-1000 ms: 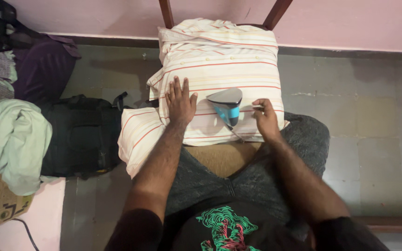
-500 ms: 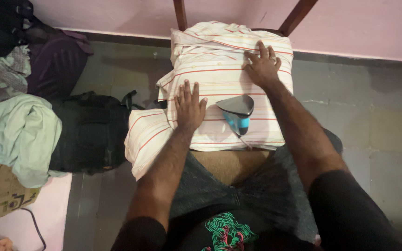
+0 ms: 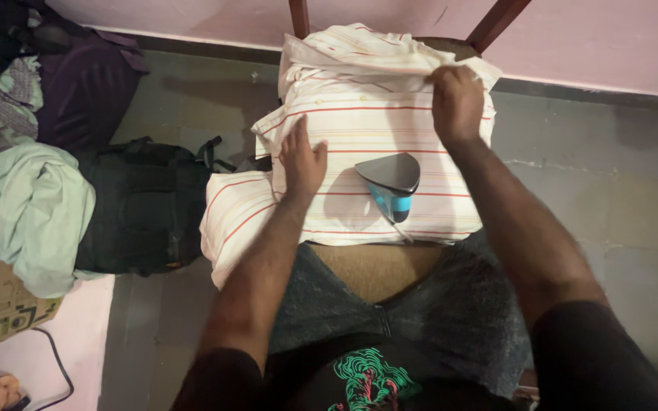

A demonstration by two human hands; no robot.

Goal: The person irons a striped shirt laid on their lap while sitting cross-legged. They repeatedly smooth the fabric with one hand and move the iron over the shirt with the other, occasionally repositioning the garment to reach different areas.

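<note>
- Head view: a striped shirt (image 3: 375, 137) lies spread on a chair seat (image 3: 371, 266), in front of the person's knees. Its long axis runs away from the person, collar end toward the pink wall (image 3: 595, 46), and one sleeve hangs off the seat's left edge.
- An iron (image 3: 391, 183) stands on the shirt's near half, between the two hands and touching neither. Its grey soleplate faces up and its blue handle points back toward the person.
- The left hand (image 3: 301, 161) lies flat, palm down, on the shirt's left part, fingers straight and pointing away. It presses the cloth and grips nothing.
- The right hand (image 3: 457, 103) reaches across to the shirt's far right corner, arm stretched out and wrist bent down. Its fingers are clenched on a fold of the shirt, lifting that edge slightly.
- Two dark wooden chair posts (image 3: 298, 17) rise behind the shirt.
- On the floor to the left sit a black bag (image 3: 146, 205), a pale green cloth (image 3: 32, 213) and a purple bundle (image 3: 85, 91).
</note>
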